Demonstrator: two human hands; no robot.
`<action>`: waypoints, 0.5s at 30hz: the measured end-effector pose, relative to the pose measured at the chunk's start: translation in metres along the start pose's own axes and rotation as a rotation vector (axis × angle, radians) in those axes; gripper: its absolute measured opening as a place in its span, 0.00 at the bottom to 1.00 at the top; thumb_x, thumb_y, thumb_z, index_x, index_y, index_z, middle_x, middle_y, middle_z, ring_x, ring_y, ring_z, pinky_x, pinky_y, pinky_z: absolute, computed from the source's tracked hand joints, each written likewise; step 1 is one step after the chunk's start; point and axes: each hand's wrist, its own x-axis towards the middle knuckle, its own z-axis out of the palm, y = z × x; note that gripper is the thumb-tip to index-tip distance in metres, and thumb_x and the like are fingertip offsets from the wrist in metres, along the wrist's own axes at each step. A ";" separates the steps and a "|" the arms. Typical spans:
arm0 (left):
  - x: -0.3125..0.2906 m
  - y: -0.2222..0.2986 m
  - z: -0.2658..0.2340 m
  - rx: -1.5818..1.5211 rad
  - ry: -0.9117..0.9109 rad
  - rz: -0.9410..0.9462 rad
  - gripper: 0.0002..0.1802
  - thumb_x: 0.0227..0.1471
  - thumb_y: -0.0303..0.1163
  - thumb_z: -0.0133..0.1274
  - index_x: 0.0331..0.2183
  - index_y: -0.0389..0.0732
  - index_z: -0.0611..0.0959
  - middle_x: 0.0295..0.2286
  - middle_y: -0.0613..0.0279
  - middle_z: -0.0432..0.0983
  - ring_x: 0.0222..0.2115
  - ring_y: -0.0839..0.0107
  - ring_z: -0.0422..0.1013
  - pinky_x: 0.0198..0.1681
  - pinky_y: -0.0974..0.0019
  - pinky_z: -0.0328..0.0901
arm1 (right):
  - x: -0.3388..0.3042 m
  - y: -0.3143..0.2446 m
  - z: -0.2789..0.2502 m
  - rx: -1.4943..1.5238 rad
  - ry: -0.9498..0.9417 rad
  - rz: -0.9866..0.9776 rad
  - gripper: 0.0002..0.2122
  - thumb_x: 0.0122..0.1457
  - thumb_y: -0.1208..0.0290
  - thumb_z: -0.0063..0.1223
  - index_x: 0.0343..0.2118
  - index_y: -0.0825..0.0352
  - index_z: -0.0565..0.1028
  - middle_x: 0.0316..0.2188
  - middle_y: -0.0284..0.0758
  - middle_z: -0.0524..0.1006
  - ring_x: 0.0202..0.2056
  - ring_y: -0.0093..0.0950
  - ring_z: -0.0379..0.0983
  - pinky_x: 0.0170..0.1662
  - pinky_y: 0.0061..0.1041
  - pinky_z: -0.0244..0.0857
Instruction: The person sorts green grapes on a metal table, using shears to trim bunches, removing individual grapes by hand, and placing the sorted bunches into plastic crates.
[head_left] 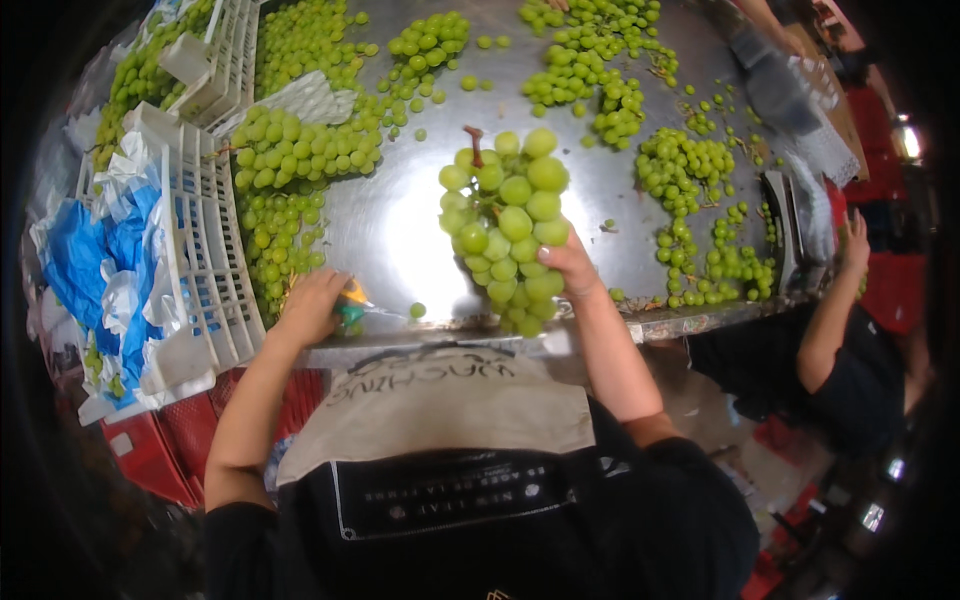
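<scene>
My right hand (573, 263) holds up a bunch of green grapes (510, 215), its brown stem pointing away from me. The fingers behind the bunch are hidden; the thumb shows at its right side. In my left hand (313, 306), close to the table's near edge, is a pair of scissors (354, 296) with orange and green handles, blades toward the right. A single loose grape (417, 310) lies just beyond the blade tips. Heaped grapes (285, 225) lie beside my left hand, along the crate.
White plastic crates (213, 235) stand at the left, one with blue and white wrapping (100, 260). More bunches (685, 165) and loose grapes are spread over the metal table (385, 235). A co-worker's arm (838, 315) is at the right, near a black-rimmed scale or tray (785, 225).
</scene>
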 end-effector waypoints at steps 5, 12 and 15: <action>0.026 0.071 -0.051 -0.248 0.589 0.189 0.24 0.36 0.27 0.59 0.41 0.42 0.74 0.29 0.58 0.70 0.32 0.59 0.68 0.35 0.62 0.62 | 0.002 0.004 0.011 0.036 0.041 0.073 0.37 0.45 0.68 0.56 0.58 0.69 0.51 0.53 0.41 0.62 0.53 0.33 0.61 0.55 0.33 0.57; 0.055 0.126 -0.092 -0.134 0.610 0.303 0.19 0.40 0.29 0.58 0.39 0.43 0.77 0.24 0.60 0.70 0.23 0.62 0.67 0.26 0.64 0.63 | 0.010 0.005 0.026 0.025 -0.027 0.112 0.36 0.46 0.64 0.55 0.57 0.69 0.51 0.52 0.42 0.61 0.52 0.34 0.61 0.54 0.33 0.58; 0.060 0.124 -0.089 -0.178 0.606 0.333 0.20 0.42 0.29 0.57 0.41 0.44 0.76 0.24 0.60 0.70 0.22 0.63 0.66 0.25 0.66 0.62 | 0.010 0.000 0.028 -0.005 -0.035 0.133 0.36 0.46 0.64 0.55 0.57 0.69 0.51 0.52 0.42 0.61 0.53 0.34 0.61 0.55 0.34 0.58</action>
